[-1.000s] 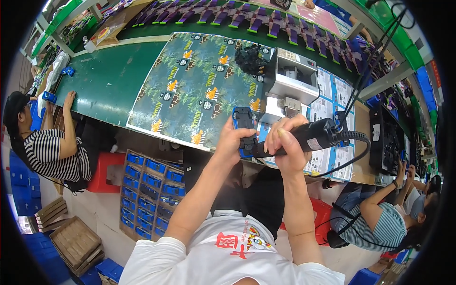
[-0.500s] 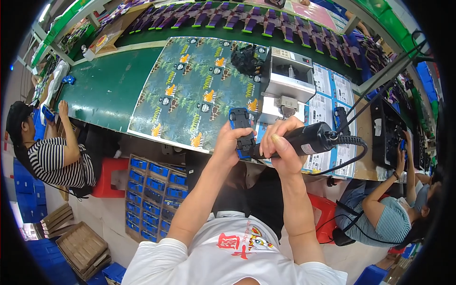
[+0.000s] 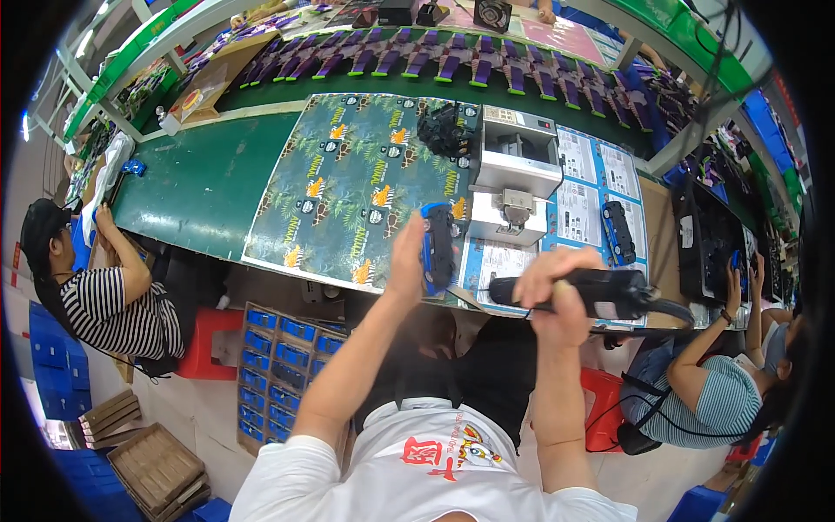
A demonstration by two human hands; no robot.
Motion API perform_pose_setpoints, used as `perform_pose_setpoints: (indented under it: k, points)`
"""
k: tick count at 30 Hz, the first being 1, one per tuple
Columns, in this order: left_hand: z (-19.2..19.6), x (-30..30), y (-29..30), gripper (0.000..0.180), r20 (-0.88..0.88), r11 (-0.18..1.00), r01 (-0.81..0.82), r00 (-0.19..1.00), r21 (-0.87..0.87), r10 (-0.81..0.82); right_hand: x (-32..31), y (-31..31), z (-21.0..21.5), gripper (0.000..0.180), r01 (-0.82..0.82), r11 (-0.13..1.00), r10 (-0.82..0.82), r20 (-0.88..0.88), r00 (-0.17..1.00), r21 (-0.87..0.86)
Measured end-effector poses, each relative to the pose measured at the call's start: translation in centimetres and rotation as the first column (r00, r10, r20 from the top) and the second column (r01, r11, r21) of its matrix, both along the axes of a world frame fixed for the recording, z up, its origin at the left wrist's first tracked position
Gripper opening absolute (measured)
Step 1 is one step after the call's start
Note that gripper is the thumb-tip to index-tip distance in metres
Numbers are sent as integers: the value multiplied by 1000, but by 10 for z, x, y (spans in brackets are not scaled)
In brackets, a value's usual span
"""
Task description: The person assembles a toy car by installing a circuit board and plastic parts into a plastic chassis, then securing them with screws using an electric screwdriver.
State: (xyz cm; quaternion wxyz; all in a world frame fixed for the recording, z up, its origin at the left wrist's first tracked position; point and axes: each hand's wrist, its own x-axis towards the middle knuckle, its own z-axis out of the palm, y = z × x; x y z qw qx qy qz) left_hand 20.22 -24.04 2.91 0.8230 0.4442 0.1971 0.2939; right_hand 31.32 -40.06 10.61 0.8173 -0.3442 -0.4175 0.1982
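Observation:
My left hand grips a blue toy car by its side, with the car's black underside facing up. A little to the right, my right hand is wrapped round a black electric screwdriver. The tool lies nearly level in the hand, its tip end pointing left towards the car but apart from it, and its cable runs off to the right. Just beyond both hands stands a silver screw feeder. A second blue toy car lies on the printed sheets to the feeder's right.
A heap of black parts sits left of the feeder on animal-print sheeting. Purple-and-green pieces line the far belt. Below the table's left front stands a divided tray of blue cars. Co-workers sit on either side, one near a black bin.
My right hand has drawn the screwdriver away from the toy car, to the right and slightly nearer me. The car remains in my left hand. The whole view has shifted slightly.

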Motion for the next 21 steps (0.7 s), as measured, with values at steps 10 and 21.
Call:
perform_pose_setpoints:
  k: [10, 21]
  points:
    - [25, -64, 133, 80, -378, -528, 505, 862, 682, 336, 86, -70, -45, 11, 651, 714, -616, 209, 759, -259]
    - [-3, -83, 35, 28, -100, -359, 158, 979, 920, 176, 104, -83, -47, 13, 675, 692, -648, 193, 737, -255]
